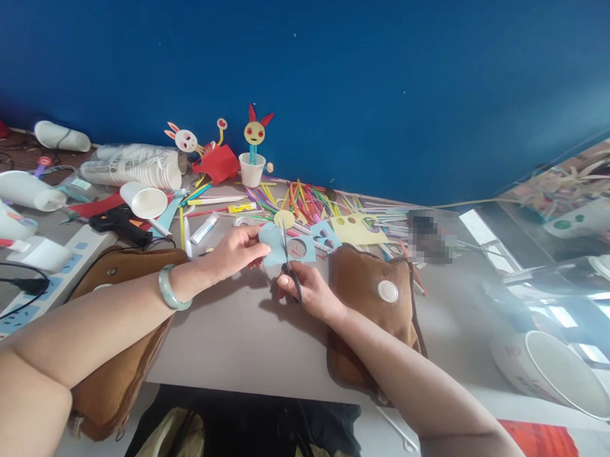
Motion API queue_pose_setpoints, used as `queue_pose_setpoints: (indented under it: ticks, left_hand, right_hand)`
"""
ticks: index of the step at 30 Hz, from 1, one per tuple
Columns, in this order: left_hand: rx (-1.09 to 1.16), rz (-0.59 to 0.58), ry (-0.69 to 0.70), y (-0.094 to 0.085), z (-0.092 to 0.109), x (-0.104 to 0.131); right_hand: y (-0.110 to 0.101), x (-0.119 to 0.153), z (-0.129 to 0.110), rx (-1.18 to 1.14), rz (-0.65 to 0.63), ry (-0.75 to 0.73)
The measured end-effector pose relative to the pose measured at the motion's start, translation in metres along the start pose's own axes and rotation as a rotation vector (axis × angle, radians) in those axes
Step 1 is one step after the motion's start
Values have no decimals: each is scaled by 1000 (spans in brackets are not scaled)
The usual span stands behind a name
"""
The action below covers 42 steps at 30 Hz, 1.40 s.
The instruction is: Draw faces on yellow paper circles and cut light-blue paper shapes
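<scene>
Our bare arms come nearest, reaching in from seven and five o'clock above dark clothing. Our left hand pinches a blue card between thumb and fingers at its nine o'clock end; our right hand has its grip closed around the handles of black scissors. From that right grip the card lies at eleven o'clock, just ahead, its long axis roughly nine to three; the blades point toward twelve and cross it, though we cannot tell whether they bite. The right hand is nearer the card's holed end. On the grey bench, one brown cushion lies at eight o'clock, a second cushion at four, pipe cleaners at twelve, and a blue wall rises behind.
</scene>
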State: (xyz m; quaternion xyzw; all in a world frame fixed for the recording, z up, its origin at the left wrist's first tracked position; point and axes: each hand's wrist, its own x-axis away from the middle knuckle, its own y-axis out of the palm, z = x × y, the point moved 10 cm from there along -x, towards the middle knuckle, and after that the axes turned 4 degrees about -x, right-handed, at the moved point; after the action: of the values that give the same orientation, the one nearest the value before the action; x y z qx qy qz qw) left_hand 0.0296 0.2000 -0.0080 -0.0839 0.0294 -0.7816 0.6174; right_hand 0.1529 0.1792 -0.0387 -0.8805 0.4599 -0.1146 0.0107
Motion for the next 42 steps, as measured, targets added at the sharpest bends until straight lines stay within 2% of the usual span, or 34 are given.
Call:
queue_pose_setpoints:
  ticks: [26,36,42]
  left_hand:
    - [55,-26,-74,4,-6,0]
    - [43,-4,-42,3,-8,-1]
    - [-20,29,-1,-3,-9,-5]
  right_hand:
    - [-3,-2,3,50,34,5]
    - [-22,2,-2,-126,211,-78]
    - [-14,4,-8,-103,147,-71]
